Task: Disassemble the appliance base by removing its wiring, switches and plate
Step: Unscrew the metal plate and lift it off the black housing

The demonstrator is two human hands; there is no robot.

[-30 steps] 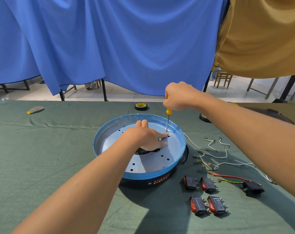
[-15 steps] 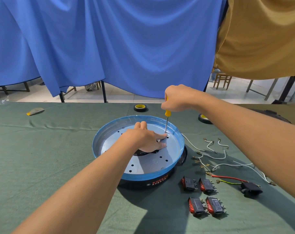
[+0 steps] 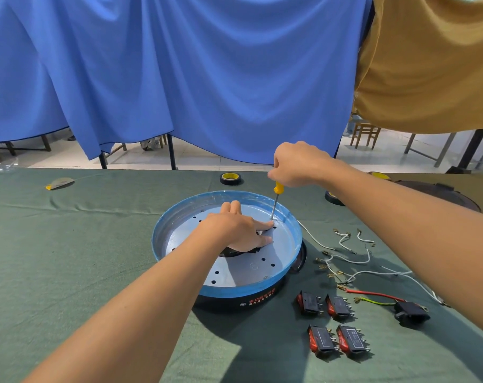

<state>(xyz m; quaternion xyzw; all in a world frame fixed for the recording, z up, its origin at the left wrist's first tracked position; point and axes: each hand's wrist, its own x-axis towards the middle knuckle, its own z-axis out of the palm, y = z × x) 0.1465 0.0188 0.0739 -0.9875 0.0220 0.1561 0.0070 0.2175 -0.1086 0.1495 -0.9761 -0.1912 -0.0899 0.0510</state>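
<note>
The round black appliance base point(image 3: 251, 301) sits mid-table, topped by a pale metal plate with a blue rim point(image 3: 287, 239) and small holes. My left hand point(image 3: 237, 230) lies flat on the plate's centre, fingers straight, covering a dark central opening. My right hand point(image 3: 295, 167) grips the yellow-handled screwdriver point(image 3: 274, 201) upright; its tip stands on the plate just past my left fingertips. Several red-and-black switches point(image 3: 331, 322) lie to the right of the base, beside loose white wires point(image 3: 348, 258), a red wire point(image 3: 373, 293), a green-yellow wire point(image 3: 375, 301) and a black socket point(image 3: 411, 313).
A green cloth point(image 3: 68, 258) covers the table. A black-and-yellow tape roll point(image 3: 230, 178) lies behind the base, a second one point(image 3: 333, 197) under my right forearm. A small yellow-tipped tool point(image 3: 60, 183) lies far left. A dark round lid point(image 3: 439, 193) sits far right.
The view shifted slightly. My right hand stays on the upright screwdriver at the same spot on the plate; my left hand stays flat on the plate.
</note>
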